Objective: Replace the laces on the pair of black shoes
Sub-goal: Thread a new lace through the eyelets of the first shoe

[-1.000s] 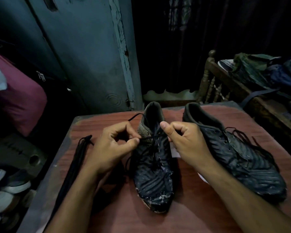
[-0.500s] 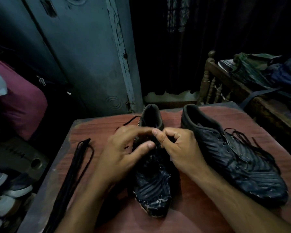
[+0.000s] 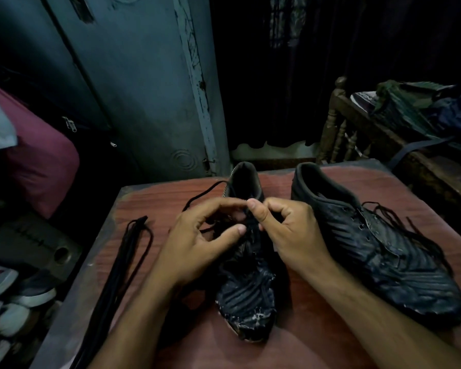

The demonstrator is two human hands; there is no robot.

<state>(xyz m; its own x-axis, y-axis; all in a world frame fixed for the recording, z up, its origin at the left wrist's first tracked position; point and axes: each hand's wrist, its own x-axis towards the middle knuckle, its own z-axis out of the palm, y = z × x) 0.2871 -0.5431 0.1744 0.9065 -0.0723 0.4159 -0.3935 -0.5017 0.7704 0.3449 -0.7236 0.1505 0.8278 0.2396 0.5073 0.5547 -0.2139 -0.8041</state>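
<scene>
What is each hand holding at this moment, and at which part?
Both the left hand and the right hand pinch the black lace over the tongue of the middle shoe, near its upper eyelets. The exact spot on the lace cannot be told.

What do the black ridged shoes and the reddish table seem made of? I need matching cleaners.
The black ridged shoes look like synthetic leather with a slight sheen; white flaking at the toe suggests a coating. The reddish table looks like wood-grain laminate, though this is uncertain in dim light.

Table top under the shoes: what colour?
Reddish-brown wood grain, table top, seen in the head view, the only one.
</scene>
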